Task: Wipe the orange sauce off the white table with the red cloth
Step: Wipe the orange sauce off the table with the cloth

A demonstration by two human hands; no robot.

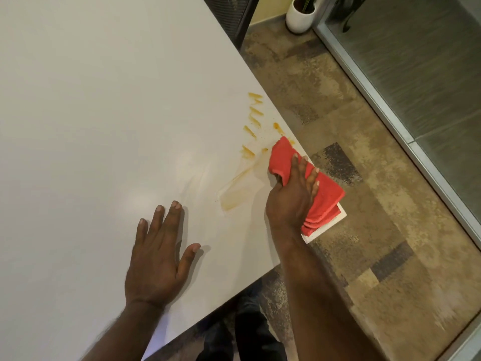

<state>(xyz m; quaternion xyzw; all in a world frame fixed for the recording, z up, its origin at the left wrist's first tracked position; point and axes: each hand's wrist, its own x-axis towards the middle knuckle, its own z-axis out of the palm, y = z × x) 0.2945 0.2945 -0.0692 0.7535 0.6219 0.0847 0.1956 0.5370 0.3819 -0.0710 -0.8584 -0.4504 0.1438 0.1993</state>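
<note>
A folded red cloth (322, 194) lies on the white table (104, 113) at its right corner. My right hand (294, 194) presses down on the cloth, fingers spread over it and thumb tucked under its fold. Short streaks of orange sauce (253, 113) run along the table's right edge beyond the cloth. A thin pale orange smear (238, 186) stretches diagonally to the left of the cloth. My left hand (158, 254) rests flat on the table, palm down and fingers apart, holding nothing.
The table's right edge and near corner drop to a patterned brown carpet (364, 152). A white plant pot (299, 15) stands on the floor at the back. A glass partition with a metal frame (390, 113) runs along the right. A dark mesh chair back (229, 11) is behind the table.
</note>
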